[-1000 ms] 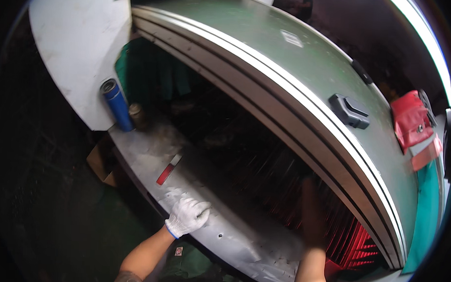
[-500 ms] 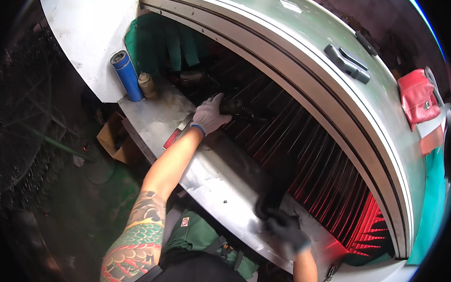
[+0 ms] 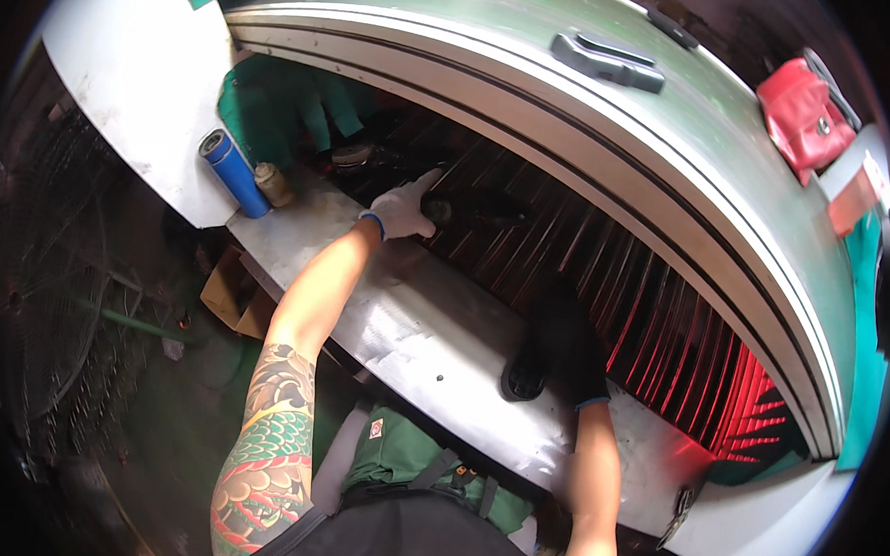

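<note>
My left hand [image 3: 405, 210], in a white glove with a blue cuff, reaches over the metal ledge [image 3: 404, 340] to the dark opening. Its fingers are spread, with the thumb apart. Just beyond them lies a dark, rounded, shoe-like thing [image 3: 477, 210] on the slatted bed [image 3: 649, 319]; contact cannot be made out. My right hand [image 3: 572, 346], in a black glove, is at the ledge's inner edge. Beside it a black shoe-like piece [image 3: 524, 378] with a ridged, rounded end sits on the ledge. Dark against dark hides the right fingers and any grip.
A blue cylinder [image 3: 235, 176] and a small tan bottle [image 3: 272, 186] stand at the ledge's left end. Green strips [image 3: 314, 107] hang inside the opening. The curved hood [image 3: 530, 95] carries a black clip-like object [image 3: 609, 63] and a red pouch [image 3: 808, 119]. A cardboard box [image 3: 234, 292] sits below left.
My right hand has moved forward from the ledge's front part to its inner edge, beside the black piece. My left hand remains spread near the opening. The whole view has shifted a little.
</note>
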Demonstrator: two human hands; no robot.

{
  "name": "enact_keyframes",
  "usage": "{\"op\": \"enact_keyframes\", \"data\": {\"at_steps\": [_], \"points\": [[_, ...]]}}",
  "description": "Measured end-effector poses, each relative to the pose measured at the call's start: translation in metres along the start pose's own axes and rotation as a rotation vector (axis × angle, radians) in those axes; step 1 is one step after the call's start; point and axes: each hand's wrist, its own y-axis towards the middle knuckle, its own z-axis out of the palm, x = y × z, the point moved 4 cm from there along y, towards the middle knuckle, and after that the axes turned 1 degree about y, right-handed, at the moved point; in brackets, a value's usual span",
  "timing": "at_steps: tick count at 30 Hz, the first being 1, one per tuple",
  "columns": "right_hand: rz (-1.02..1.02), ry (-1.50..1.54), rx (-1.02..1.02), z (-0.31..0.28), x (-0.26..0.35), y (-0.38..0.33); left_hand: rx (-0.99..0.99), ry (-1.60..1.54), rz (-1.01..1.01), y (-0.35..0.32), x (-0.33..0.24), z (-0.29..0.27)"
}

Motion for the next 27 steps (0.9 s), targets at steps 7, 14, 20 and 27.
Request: {"op": "enact_keyframes", "data": {"at_steps": [7,14,20,27], "points": [[0.154,0.702,-0.125,-0.008,-0.045,-0.006,0.058,-0.938,-0.118,-0.041,-0.021,0.007],[0.185,0.89,-0.229,0.014,-0.074,-0.022,0.046,-0.807,-0.079,-0.206,-0.038,0.042],[0.259,1.651,-0.051,0.082,-0.121,-0.039,0.047,-0.156,0.044,-0.243,-0.101,0.038],[0.21,1.908,-0.164,0.028,-0.092,-0.038,-0.117,-0.198,0.283,-0.223,-0.1,0.03]]}}
